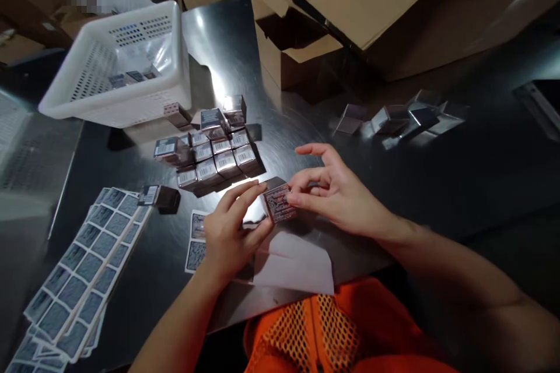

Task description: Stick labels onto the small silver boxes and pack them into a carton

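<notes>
Glossy metal table; white perforated plastic basket; matt, probably cardboard, carton.

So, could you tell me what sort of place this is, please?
Probably a packing or labelling workshop: both hands hold a small labelled box over a steel table, near sheets of printed labels and open brown cardboard cartons.

A dark steel table fills the frame, glare streaking its centre. Upper left sits a white perforated basket; open cardboard boxes crowd the top edge, dim room beyond.
</notes>
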`<state>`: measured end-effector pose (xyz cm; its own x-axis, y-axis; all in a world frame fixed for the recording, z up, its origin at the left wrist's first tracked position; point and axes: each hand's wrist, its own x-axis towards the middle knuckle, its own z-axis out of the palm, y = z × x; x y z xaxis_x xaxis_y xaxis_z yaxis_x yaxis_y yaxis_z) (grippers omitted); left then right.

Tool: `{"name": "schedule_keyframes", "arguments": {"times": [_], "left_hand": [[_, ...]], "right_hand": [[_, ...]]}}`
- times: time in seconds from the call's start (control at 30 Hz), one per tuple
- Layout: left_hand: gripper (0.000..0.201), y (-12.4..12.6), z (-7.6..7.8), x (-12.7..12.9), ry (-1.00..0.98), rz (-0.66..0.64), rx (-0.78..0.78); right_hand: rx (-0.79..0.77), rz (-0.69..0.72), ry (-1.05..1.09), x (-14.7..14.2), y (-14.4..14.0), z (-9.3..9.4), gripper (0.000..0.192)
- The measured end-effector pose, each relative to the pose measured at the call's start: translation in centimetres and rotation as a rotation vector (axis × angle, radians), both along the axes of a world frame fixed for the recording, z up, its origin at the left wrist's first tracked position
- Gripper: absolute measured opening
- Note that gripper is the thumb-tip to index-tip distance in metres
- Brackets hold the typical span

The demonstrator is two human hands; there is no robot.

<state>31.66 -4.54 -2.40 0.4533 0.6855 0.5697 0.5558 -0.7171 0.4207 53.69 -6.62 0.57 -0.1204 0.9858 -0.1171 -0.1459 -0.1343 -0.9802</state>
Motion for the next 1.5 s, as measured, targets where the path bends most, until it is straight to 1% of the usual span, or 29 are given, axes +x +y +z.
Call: {"name": "schedule_keyframes", "arguments": {"times": [0.53,0.83,1.0,1.2,1.3,1.33,1.4,1.43,1.5], "left_hand": [[0.043,-0.2,-0.3,0.1,0.007,0.029,0.014],[0.041,-0.3,0.1,0.1,0.028,0.031,0.018],[0.043,-0.3,0.0,0.1,0.022,0.027,0.032],[0.045,-0.7,0.2,0.1,0.057,0.027,0.071],[0.045,-0.7,0.5,0.1,0.056,0.014,0.086],[0.046,-0.6,0.6,0.1,0.045,0.027,0.081],[0.049,-0.5,0.7,0.1,0.000,0.103,0.055],[0.051,-0.5,0.7,0.0,-0.031,0.154,0.038],[0.054,-0.5,0.6,0.0,-0.091,0.256,0.005]], "right_hand": [[-0.006,-0.020,-0.017,-0.3,0.0,0.1,0.062],[-0.020,-0.049,-0.029,-0.3,-0.2,0.2,0.058],[0.007,-0.053,-0.057,-0.4,-0.3,0.2,0.056],[0.077,-0.135,-0.199,-0.8,-0.5,-0.6,0.061],[0.114,-0.185,-0.212,-0.3,0.0,-0.9,0.065],[0.126,-0.203,-0.224,0.0,0.2,-1.0,0.064],[0.152,-0.215,-0.258,0.4,0.6,-1.1,0.055],[0.165,-0.192,-0.274,0.4,0.6,-1.1,0.050],[0.189,-0.057,-0.313,0.1,0.4,-1.2,0.043]]}}
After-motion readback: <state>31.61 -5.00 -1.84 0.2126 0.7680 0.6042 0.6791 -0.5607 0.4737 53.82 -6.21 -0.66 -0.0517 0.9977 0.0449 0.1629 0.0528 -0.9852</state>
